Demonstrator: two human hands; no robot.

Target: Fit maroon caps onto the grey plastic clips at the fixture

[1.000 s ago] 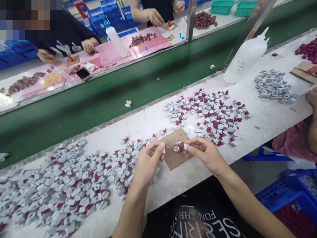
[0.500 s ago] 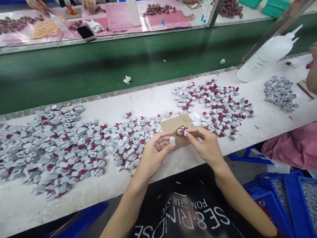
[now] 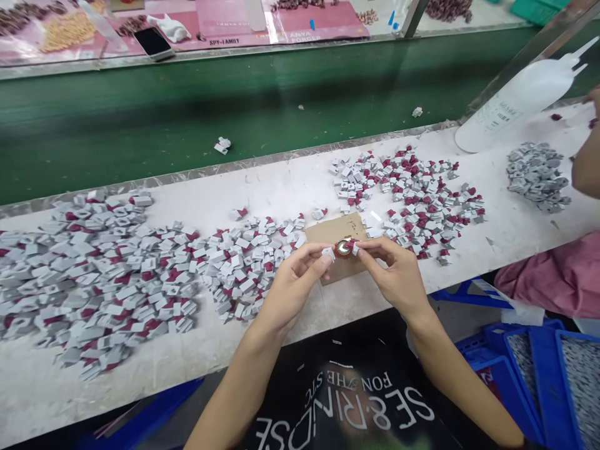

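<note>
My left hand pinches a small pale grey plastic piece between thumb and fingertips. Between thumb and fingers of my right hand is a small grey and dark red plastic piece. Between the two hands sits a round metal-rimmed disc with a shiny centre, above a brown cardboard piece; I cannot tell whether it is fixed there. Loose grey and dark red pieces lie in a heap to the left and another heap to the right.
A large heap of pieces covers the left of the white table. A white squeeze bottle stands at the right, near a grey heap and a co-worker's arm. Blue crates stand below. Behind runs a green belt.
My left hand has brought its grey piece up and inward, close beside the round disc. My right hand stays near the disc with its piece. The view has shifted slightly.
</note>
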